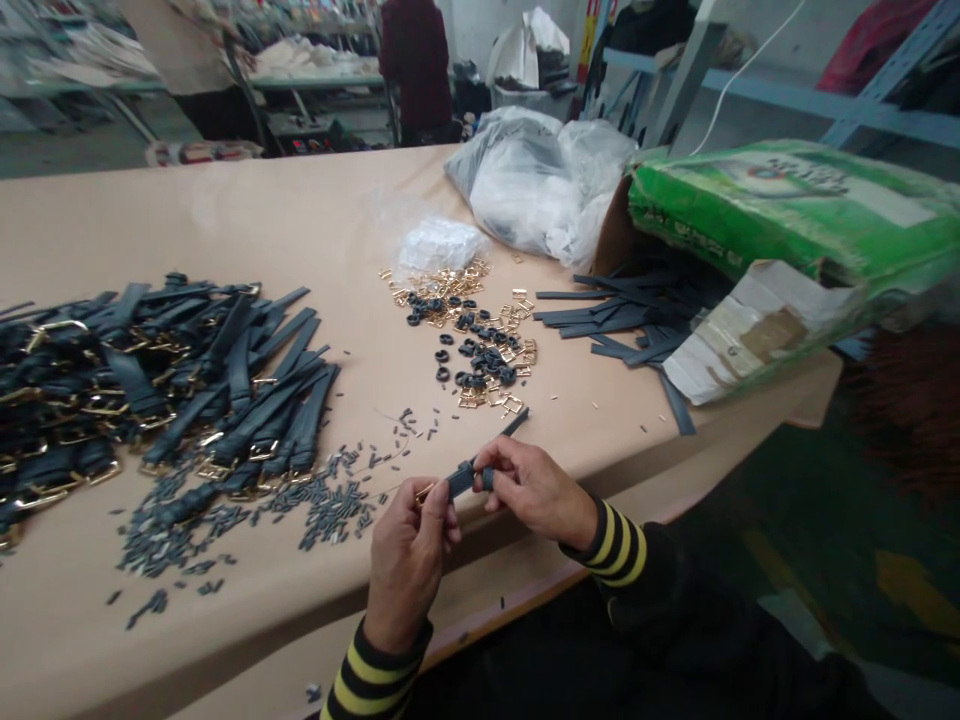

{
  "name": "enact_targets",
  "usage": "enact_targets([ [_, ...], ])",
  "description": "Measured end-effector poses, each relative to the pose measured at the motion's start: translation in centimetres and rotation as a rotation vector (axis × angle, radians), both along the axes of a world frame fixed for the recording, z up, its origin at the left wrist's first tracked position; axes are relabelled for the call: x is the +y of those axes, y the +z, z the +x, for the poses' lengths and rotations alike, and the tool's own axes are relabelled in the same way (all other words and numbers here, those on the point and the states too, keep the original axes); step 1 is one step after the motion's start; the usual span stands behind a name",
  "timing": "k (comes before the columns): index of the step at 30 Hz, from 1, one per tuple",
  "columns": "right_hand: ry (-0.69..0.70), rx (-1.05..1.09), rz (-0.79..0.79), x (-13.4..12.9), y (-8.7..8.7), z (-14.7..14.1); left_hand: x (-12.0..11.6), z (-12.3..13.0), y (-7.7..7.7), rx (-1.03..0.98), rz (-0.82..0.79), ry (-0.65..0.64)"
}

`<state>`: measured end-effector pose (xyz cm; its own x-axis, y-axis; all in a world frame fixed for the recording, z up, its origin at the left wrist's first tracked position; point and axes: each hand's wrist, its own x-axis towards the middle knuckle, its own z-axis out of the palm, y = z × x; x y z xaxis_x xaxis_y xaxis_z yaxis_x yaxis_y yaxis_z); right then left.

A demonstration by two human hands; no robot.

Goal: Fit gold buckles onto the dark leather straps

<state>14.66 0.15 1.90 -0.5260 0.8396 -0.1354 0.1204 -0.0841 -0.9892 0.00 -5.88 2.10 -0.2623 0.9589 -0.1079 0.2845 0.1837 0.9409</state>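
Over the table's front edge, my left hand (411,548) pinches a dark strap (460,481) near its gold buckle (424,494). The strap's free end points up and away, past my fingers. My right hand (536,490) is closed on a small dark strap loop (487,479) beside the strap; I cannot tell whether the strap runs through it. Ahead of my hands lie several dark loops (487,362) mixed with gold buckles (517,315). Left of my hands, small dark cut pieces (334,512) are scattered.
A big pile of buckled straps (225,360) covers the table's left side. Plain strips (600,312) spill from a green box (795,205) at the right. Plastic bags (536,180) sit at the back. Two people (416,70) are beyond the table (300,215).
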Motion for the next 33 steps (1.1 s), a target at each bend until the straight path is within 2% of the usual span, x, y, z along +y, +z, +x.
enact_targets([
  [5,-0.049,0.065,-0.185,-0.3,-0.4,0.2,-0.4,0.2,0.1,0.198,0.061,-0.051],
  [10,-0.082,0.093,-0.213,-0.6,0.1,0.9,-0.5,0.5,-0.2,0.336,0.136,-0.076],
  [20,-0.145,0.151,-0.218,-0.9,-0.6,1.0,-0.6,0.4,0.0,0.271,0.078,-0.177],
  [25,-0.138,0.129,-0.172,-1.0,-0.5,1.3,-0.5,0.3,0.0,0.230,0.052,-0.202],
  [27,-0.126,0.132,-0.162,-1.0,-0.3,1.4,-0.5,0.5,0.0,0.197,0.054,-0.186],
  [30,-0.075,0.150,-0.135,-1.0,0.1,1.5,-0.6,0.9,0.0,0.138,0.066,-0.089],
  [33,-0.009,0.091,0.006,-1.0,0.5,1.7,-0.7,1.4,-0.2,0.147,0.093,-0.013],
])
